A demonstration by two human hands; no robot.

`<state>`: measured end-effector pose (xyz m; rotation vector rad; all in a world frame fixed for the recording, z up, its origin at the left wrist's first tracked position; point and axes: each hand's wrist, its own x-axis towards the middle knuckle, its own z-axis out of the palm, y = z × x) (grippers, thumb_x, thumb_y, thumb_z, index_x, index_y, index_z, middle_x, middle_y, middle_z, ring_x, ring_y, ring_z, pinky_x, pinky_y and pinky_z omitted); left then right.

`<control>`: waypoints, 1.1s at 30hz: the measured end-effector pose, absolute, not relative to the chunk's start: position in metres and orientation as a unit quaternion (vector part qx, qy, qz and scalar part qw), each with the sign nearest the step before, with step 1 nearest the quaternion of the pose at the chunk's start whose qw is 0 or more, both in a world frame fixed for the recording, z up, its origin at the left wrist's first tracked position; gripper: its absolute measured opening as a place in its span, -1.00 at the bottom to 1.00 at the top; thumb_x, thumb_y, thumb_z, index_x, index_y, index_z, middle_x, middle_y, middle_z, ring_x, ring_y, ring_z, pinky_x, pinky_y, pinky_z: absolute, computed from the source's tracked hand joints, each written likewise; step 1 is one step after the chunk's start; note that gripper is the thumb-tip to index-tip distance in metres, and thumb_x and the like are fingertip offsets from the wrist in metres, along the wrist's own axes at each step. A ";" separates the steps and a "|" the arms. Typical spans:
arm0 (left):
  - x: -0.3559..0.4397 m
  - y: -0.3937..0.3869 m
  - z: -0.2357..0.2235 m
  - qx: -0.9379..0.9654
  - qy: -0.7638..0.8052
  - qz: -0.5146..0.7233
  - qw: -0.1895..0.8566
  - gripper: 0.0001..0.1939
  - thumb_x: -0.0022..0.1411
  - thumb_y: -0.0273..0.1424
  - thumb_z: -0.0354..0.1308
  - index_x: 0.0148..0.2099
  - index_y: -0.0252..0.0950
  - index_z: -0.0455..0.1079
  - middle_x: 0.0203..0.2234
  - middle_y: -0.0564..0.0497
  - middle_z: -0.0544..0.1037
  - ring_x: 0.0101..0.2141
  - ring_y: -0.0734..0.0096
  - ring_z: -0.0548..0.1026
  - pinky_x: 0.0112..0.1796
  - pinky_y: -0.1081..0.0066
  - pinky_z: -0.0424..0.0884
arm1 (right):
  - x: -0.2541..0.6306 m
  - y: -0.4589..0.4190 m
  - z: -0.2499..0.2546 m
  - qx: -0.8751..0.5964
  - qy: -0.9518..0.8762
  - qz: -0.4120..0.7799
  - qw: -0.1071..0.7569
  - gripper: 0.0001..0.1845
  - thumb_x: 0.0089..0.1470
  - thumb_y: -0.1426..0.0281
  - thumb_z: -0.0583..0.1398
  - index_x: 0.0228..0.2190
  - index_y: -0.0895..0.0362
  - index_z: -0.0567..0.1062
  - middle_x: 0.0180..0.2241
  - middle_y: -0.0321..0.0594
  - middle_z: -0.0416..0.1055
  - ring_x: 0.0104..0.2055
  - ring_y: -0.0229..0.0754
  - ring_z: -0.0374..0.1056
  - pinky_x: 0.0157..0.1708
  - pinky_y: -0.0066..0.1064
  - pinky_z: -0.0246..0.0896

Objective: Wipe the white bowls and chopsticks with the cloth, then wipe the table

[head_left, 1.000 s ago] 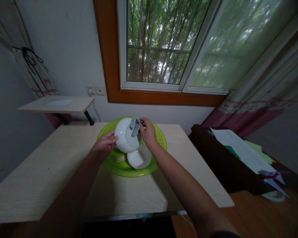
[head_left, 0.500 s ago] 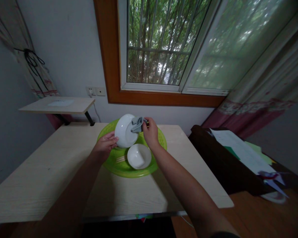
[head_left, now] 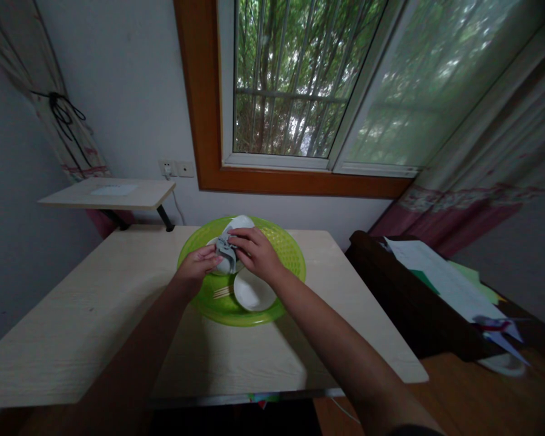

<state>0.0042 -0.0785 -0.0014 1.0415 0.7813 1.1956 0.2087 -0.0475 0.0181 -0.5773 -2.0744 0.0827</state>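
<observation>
Over a round green basin on the pale wooden table, my left hand grips the near edge of a white bowl. My right hand is closed on a grey cloth and presses it against that bowl, covering most of it. A second white bowl lies in the basin just below my right wrist. Thin wooden chopsticks lie in the basin beside it.
A small shelf on a bracket sticks out from the wall at the left, above the table's far corner. A dark cabinet with papers on it stands close to the table's right side. A barred window is behind.
The white bowl was held tilted up with the cloth at its top rim; now it is lowered toward the basin, and my right hand with the cloth has swept left across it.
</observation>
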 end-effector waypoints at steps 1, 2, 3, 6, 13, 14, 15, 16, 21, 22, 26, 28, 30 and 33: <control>0.004 -0.078 -0.002 0.460 0.334 0.524 0.634 -0.57 0.01 -0.42 0.47 -0.03 -0.37 0.61 -0.21 -0.11 0.68 -0.20 0.22 0.61 -0.17 0.39 0.49 | 0.208 -0.048 0.018 -0.236 -0.852 0.029 0.466 -0.69 0.26 0.43 0.17 0.00 -0.07 0.55 0.09 -0.13 0.48 0.10 -0.03 0.38 0.13 -0.05 0.30; 0.004 -0.078 -0.002 0.465 0.328 0.523 0.634 -0.58 0.02 -0.42 0.46 -0.03 -0.37 0.61 -0.20 -0.11 0.68 -0.19 0.21 0.61 -0.15 0.38 0.49 | 0.208 -0.047 0.018 -0.242 -0.850 0.026 0.467 -0.68 0.27 0.43 0.17 0.01 -0.07 0.55 0.10 -0.14 0.48 0.10 -0.03 0.38 0.13 -0.05 0.30; 0.004 -0.078 -0.003 0.469 0.326 0.521 0.634 -0.59 0.04 -0.42 0.45 -0.02 -0.37 0.61 -0.20 -0.10 0.68 -0.17 0.20 0.60 -0.13 0.37 0.48 | 0.208 -0.045 0.018 -0.252 -0.842 0.024 0.476 -0.67 0.27 0.44 0.16 0.01 -0.07 0.56 0.09 -0.14 0.48 0.10 -0.03 0.38 0.13 -0.05 0.29; 0.004 -0.077 -0.004 0.471 0.341 0.513 0.631 -0.60 0.04 -0.40 0.45 -0.03 -0.36 0.62 -0.22 -0.11 0.68 -0.19 0.17 0.61 -0.11 0.33 0.49 | 0.210 -0.037 0.015 -0.301 -0.794 0.031 0.527 -0.66 0.27 0.47 0.14 0.00 -0.03 0.56 0.06 -0.11 0.50 0.12 -0.03 0.37 0.16 -0.06 0.27; 0.003 -0.075 -0.006 0.444 0.386 0.525 0.615 -0.49 -0.09 -0.35 0.52 -0.04 -0.36 0.62 -0.25 -0.16 0.69 -0.28 0.16 0.63 -0.23 0.33 0.52 | 0.226 -0.007 -0.005 -0.454 -0.673 0.119 0.572 -0.69 0.15 0.49 0.14 -0.10 0.13 0.56 -0.12 -0.07 0.55 -0.10 -0.06 0.44 -0.02 -0.18 0.39; 0.003 -0.076 -0.005 0.437 0.389 0.529 0.615 -0.48 -0.10 -0.35 0.53 -0.03 -0.36 0.62 -0.23 -0.17 0.69 -0.27 0.15 0.63 -0.23 0.33 0.52 | 0.228 -0.004 -0.008 -0.468 -0.667 0.128 0.565 -0.70 0.14 0.49 0.14 -0.12 0.14 0.57 -0.13 -0.08 0.55 -0.12 -0.07 0.45 -0.03 -0.17 0.40; 0.002 -0.076 -0.005 0.429 0.393 0.533 0.615 -0.47 -0.10 -0.36 0.53 -0.02 -0.37 0.61 -0.21 -0.18 0.69 -0.25 0.14 0.63 -0.23 0.33 0.52 | 0.229 -0.002 -0.010 -0.479 -0.666 0.133 0.556 -0.71 0.12 0.49 0.15 -0.15 0.14 0.58 -0.15 -0.09 0.56 -0.13 -0.07 0.45 -0.04 -0.17 0.40; 0.002 -0.076 -0.004 0.419 0.396 0.538 0.615 -0.46 -0.10 -0.36 0.53 -0.02 -0.37 0.61 -0.19 -0.18 0.68 -0.24 0.13 0.63 -0.23 0.33 0.52 | 0.230 -0.001 -0.011 -0.485 -0.669 0.133 0.547 -0.72 0.10 0.50 0.15 -0.18 0.13 0.58 -0.17 -0.10 0.56 -0.14 -0.06 0.45 -0.03 -0.16 0.40; -0.002 -0.073 -0.001 0.378 0.380 0.574 0.619 -0.50 -0.02 -0.41 0.48 0.01 -0.36 0.56 -0.12 -0.16 0.66 -0.21 0.24 0.63 -0.24 0.41 0.55 | 0.219 -0.016 -0.005 -0.397 -0.741 0.113 0.530 -0.71 0.05 0.57 0.16 -0.23 0.11 0.60 -0.14 -0.10 0.56 -0.05 -0.06 0.46 0.03 -0.15 0.39; -0.003 -0.072 -0.001 0.371 0.372 0.582 0.621 -0.52 0.01 -0.43 0.46 0.02 -0.36 0.55 -0.11 -0.16 0.66 -0.20 0.26 0.63 -0.24 0.43 0.56 | 0.215 -0.021 -0.002 -0.363 -0.760 0.113 0.528 -0.69 0.07 0.57 0.15 -0.20 0.10 0.61 -0.10 -0.09 0.55 -0.01 -0.07 0.46 0.06 -0.15 0.38; -0.007 -0.069 -0.002 0.345 0.343 0.598 0.637 -0.51 0.10 -0.51 0.37 0.11 -0.34 0.48 -0.09 -0.16 0.65 -0.20 0.31 0.64 -0.23 0.47 0.57 | 0.203 -0.044 0.009 -0.266 -0.829 0.098 0.481 -0.66 0.22 0.46 0.19 0.01 0.02 0.56 0.12 -0.07 0.46 0.18 -0.06 0.38 0.20 -0.07 0.30; -0.008 -0.068 -0.003 0.334 0.328 0.602 0.647 -0.52 0.13 -0.53 0.35 0.12 -0.33 0.47 -0.11 -0.13 0.65 -0.22 0.36 0.64 -0.22 0.49 0.57 | 0.201 -0.051 0.012 -0.234 -0.858 0.080 0.450 -0.58 0.23 0.37 0.24 0.12 -0.01 0.50 0.22 -0.06 0.37 0.27 -0.02 0.29 0.26 -0.01 0.24; -0.009 -0.067 -0.003 0.323 0.320 0.602 0.656 -0.56 0.14 -0.55 0.33 0.09 -0.32 0.48 -0.13 -0.11 0.65 -0.26 0.42 0.64 -0.23 0.51 0.57 | 0.199 -0.055 0.015 -0.205 -0.878 0.066 0.428 -0.52 0.24 0.36 0.25 0.19 -0.03 0.44 0.29 -0.06 0.30 0.33 -0.01 0.23 0.30 0.01 0.20; -0.008 -0.067 -0.003 0.320 0.312 0.595 0.668 -0.60 0.15 -0.57 0.31 0.06 -0.33 0.49 -0.16 -0.09 0.65 -0.30 0.44 0.62 -0.25 0.51 0.57 | 0.197 -0.055 0.016 -0.179 -0.891 0.053 0.415 -0.46 0.27 0.47 0.18 0.24 -0.07 0.38 0.33 -0.12 0.25 0.37 -0.04 0.17 0.33 0.01 0.17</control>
